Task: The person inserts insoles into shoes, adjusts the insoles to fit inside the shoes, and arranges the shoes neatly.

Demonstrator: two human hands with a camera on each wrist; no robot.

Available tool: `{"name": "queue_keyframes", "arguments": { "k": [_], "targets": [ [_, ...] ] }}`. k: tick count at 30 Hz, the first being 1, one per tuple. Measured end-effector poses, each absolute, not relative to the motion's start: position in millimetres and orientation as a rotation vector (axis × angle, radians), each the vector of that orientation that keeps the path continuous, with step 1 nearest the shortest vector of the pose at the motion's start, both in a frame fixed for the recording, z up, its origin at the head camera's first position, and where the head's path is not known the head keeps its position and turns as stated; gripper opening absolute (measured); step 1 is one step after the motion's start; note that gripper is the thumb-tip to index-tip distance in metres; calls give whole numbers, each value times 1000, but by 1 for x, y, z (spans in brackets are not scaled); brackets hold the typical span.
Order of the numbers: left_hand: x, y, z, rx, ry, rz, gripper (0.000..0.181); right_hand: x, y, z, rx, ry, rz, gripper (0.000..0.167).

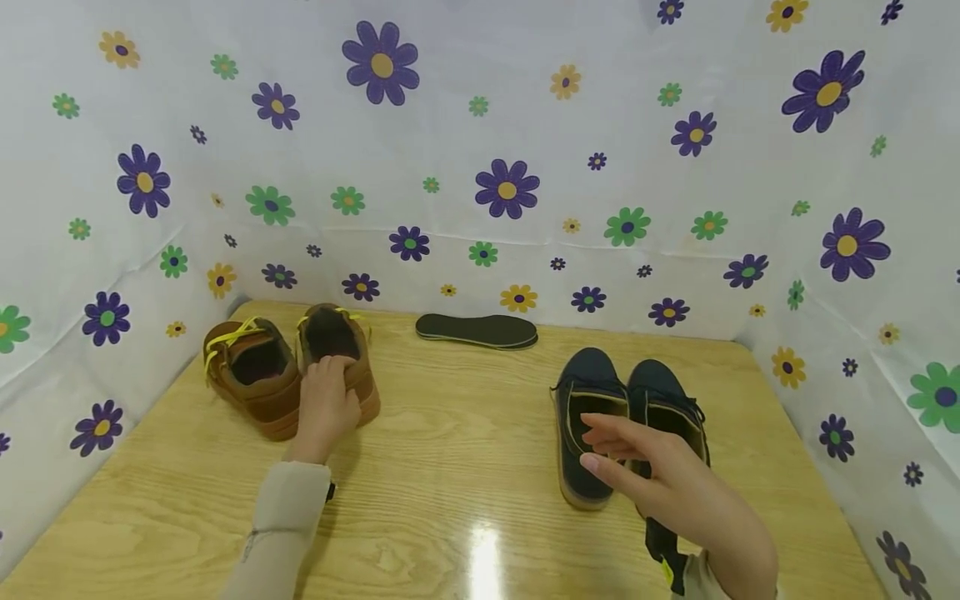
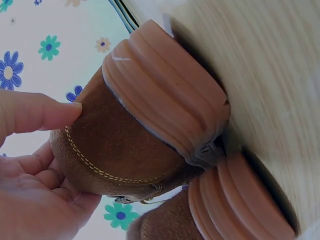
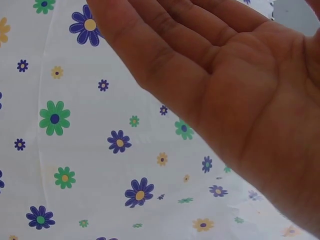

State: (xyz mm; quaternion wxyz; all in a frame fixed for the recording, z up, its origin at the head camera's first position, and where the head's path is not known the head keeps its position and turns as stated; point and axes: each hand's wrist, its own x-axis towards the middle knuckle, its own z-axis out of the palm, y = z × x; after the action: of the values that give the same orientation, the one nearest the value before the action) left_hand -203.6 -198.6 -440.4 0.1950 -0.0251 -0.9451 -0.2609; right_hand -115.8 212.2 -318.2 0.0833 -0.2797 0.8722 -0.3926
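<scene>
My left hand [image 1: 327,408] grips the heel of a brown shoe [image 1: 365,385] with yellow laces, at the left of the wooden surface. In the left wrist view the thumb lies on the outside of the suede heel [image 2: 115,145], while the other fingers reach over its collar. Its mate, another brown shoe [image 1: 272,404], stands close on its left. To the right, my right hand [image 1: 667,475] hovers over a pair of dark blue shoes, the left shoe [image 1: 588,371] and the right shoe [image 1: 654,379]. Its fingers are extended and hold nothing.
A pair of black insoles [image 1: 476,331] lies stacked near the back edge of the wooden surface [image 1: 450,433]. White cloth with printed flowers [image 1: 435,125] walls the back and both sides.
</scene>
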Motion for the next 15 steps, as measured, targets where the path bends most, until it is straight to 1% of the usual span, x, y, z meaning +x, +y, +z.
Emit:
{"name": "queue_keyframes", "arguments": {
  "k": [15],
  "targets": [
    [-189, -170, -445, -272, -2579, -707, 37, -114, 215, -317, -815, 2612, -1183, 46]
  ]
}}
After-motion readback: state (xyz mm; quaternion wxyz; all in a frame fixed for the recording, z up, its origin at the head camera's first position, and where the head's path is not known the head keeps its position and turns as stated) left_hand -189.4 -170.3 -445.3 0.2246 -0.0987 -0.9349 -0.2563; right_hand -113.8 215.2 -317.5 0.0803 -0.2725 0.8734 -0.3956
